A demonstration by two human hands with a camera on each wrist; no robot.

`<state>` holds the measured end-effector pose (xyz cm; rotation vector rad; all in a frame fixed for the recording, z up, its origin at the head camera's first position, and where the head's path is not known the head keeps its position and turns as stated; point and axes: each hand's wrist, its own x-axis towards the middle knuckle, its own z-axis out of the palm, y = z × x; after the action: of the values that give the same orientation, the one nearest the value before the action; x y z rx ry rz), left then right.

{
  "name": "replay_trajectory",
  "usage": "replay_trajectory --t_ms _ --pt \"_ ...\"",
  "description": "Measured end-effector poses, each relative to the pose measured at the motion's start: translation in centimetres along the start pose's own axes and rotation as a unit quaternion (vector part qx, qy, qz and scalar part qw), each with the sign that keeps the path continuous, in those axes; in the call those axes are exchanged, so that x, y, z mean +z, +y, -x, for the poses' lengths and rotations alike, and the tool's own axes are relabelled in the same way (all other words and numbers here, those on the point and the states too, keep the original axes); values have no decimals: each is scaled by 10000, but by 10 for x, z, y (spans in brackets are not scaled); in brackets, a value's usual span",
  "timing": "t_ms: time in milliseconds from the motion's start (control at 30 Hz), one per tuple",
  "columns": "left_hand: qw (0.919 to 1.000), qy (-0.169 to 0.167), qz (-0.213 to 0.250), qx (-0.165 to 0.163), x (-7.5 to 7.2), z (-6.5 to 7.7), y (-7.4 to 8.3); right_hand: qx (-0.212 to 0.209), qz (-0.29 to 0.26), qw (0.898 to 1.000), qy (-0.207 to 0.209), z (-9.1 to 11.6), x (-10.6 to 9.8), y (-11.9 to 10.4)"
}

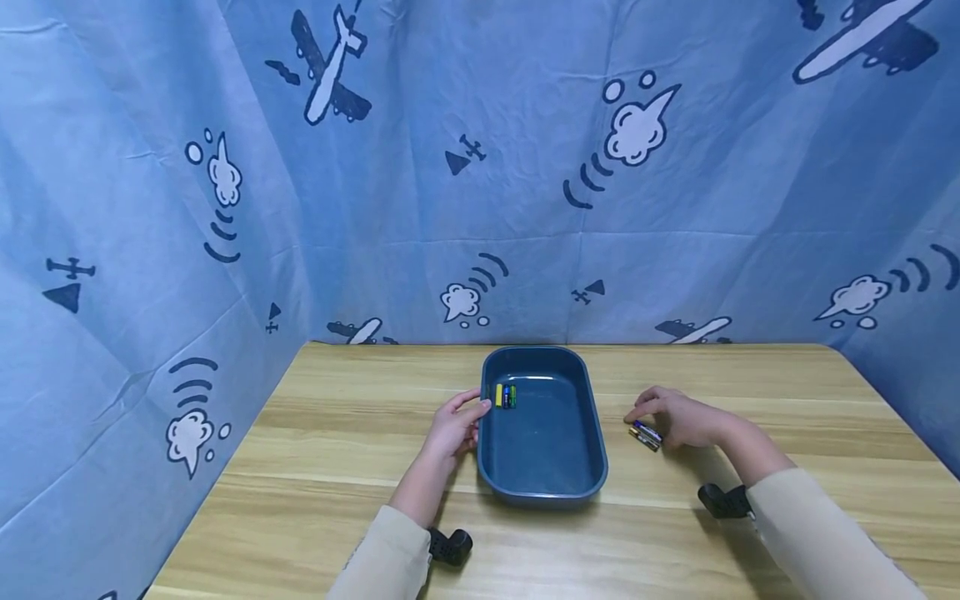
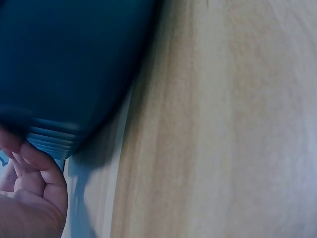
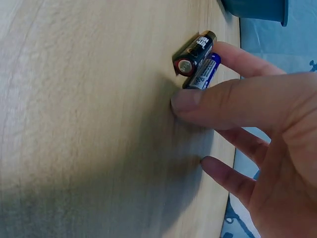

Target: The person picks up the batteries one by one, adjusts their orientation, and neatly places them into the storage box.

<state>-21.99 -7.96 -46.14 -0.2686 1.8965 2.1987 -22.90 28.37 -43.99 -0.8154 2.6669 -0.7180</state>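
**Wood-grain surface (image 1: pixel 337 400), my right hand (image 1: pixel 679 418) down at a blue battery (image 3: pixel 210 67)**

This blue battery lies on the surface near the bin (image 1: pixel 592 417), to its right, side by side with a dark battery (image 3: pixel 195 53). My right thumb and forefinger stand narrowly about it, the thumb hiding its near end; I cannot tell whether they pinch it.

I take the step in hand to be picking this battery up to join those in the bin. Next, I judge, comes a light pinch on the blue one alone, without rolling the dark one, then a lift over the rim.

White letters show on the dark battery, turned and too small for me to read surely; the blue one's fine print is no clearer.

Inside the bin, near its left wall, lie a yellow battery (image 1: pixel 498 396), a blue-black battery (image 1: pixel 507 397) and a green battery (image 1: pixel 513 397), side by side, no brand legible. My left hand (image 1: pixel 450 427) grips that wall at the rim.

Beyond the surface hangs blue cloth (image 1: pixel 420 200) printed with planes and clouds, no words that I see.
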Motion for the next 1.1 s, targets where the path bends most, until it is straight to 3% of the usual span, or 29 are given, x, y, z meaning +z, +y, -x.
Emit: replay_trajectory --t_ms 167,433,600,833,1100 --pt "9999 -83 -5 -98 -1 2 3 33 104 9999 26 -1 0 -1" --pt "9996 -256 -77 -52 2 18 18 -6 -44 10000 69 -2 -2 -1" --pt "9995 -290 132 23 0 9 9 282 -110 9995 81 -5 -9 -3" --pt "9997 -169 198 -21 -1 1 2 506 -306 9960 670 -13 -28 -19" --pt "9997 -245 81 -48 2 13 14 947 -901 9844 1177 -23 -36 -36"
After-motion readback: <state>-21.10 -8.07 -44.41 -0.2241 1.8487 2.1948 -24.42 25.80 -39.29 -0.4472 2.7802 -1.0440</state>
